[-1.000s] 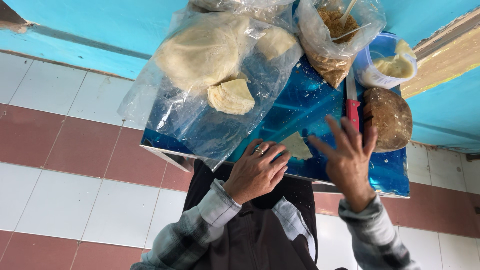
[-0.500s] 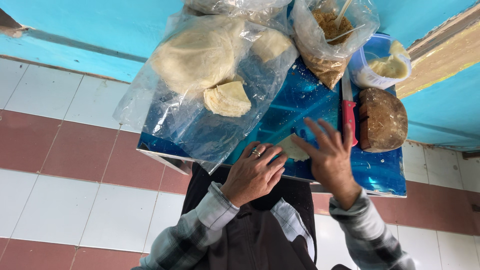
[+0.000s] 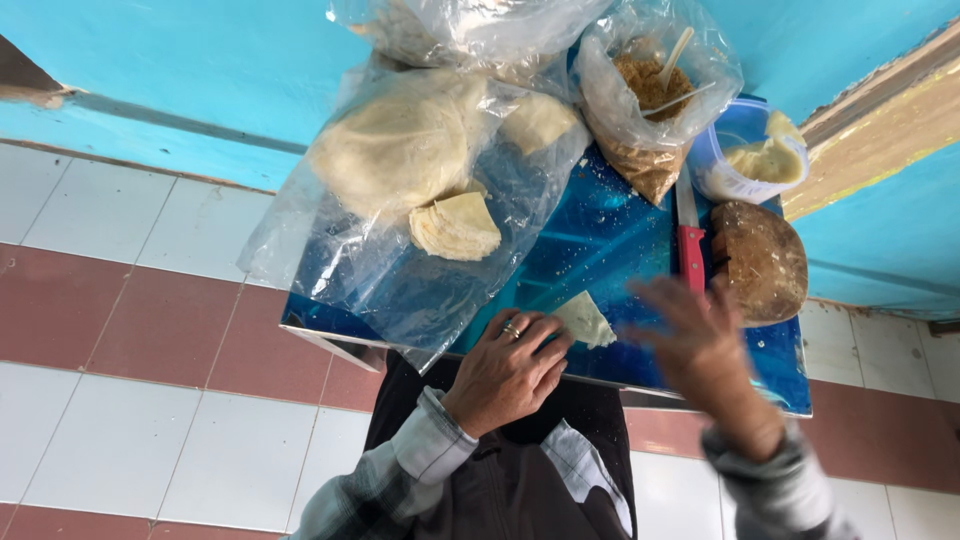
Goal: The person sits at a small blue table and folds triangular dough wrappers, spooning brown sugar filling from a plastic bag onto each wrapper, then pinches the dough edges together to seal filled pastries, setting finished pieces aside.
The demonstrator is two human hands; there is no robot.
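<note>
Left hand (image 3: 508,372) rests open, fingertips pinning the folded dough wrapper (image 3: 585,320) on the blue tabletop (image 3: 610,250); right hand (image 3: 700,350) hovers open, blurred. Best keep the wrapper pressed flat.

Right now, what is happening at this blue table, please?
A person works at a small blue table. The left hand rests on a pale folded wrapper near the front edge. The right hand is blurred, open above the table close to a red-handled knife. A clear bag holds a stack of wrappers; a bag of brown filling stands behind.
</note>
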